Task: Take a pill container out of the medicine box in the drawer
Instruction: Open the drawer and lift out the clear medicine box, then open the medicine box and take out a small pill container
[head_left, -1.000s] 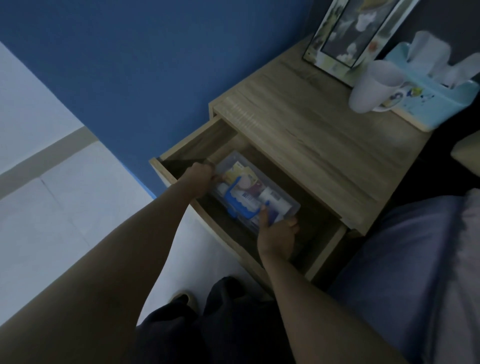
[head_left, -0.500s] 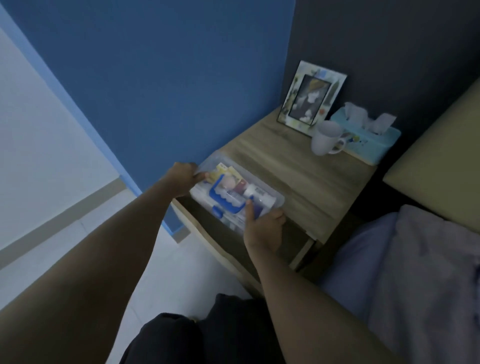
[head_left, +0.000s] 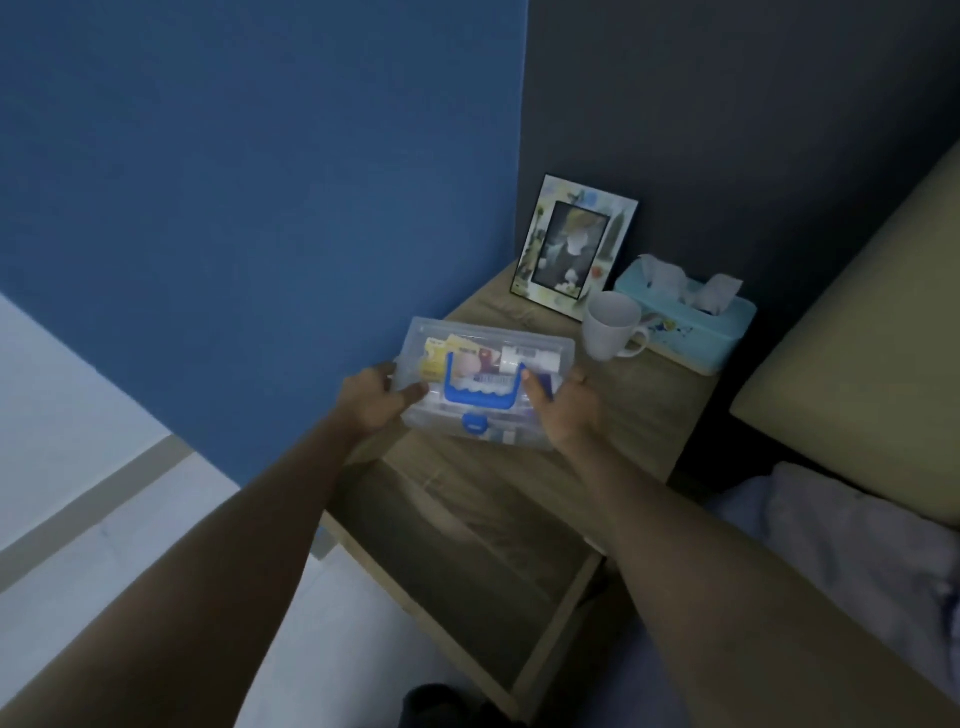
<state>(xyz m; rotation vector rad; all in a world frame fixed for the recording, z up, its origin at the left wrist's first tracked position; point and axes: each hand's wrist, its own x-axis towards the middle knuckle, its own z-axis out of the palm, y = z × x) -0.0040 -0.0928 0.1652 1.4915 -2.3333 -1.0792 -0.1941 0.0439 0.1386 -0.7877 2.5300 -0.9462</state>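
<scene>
The clear plastic medicine box (head_left: 519, 343) with a blue handle and blue latch is over the front of the wooden nightstand top (head_left: 623, 415); I cannot tell whether it rests on the wood. Its lid is closed, and packets and small bottles show through it. My left hand (head_left: 371, 399) grips its left end, thumb on the lid. My right hand (head_left: 569, 410) holds its right end, thumb by the handle. Below, the drawer (head_left: 467, 545) stands pulled out, dark inside, with nothing visible in it.
A white mug (head_left: 610, 332), a picture frame (head_left: 571, 247) and a light blue tissue box (head_left: 685, 325) stand at the back of the nightstand. A blue wall is on the left, a bed with a beige headboard (head_left: 883, 332) on the right.
Both hands lifted the medicine box out of the drawer and carried it up and back over the nightstand top. The camera pulled back and tilted up.
</scene>
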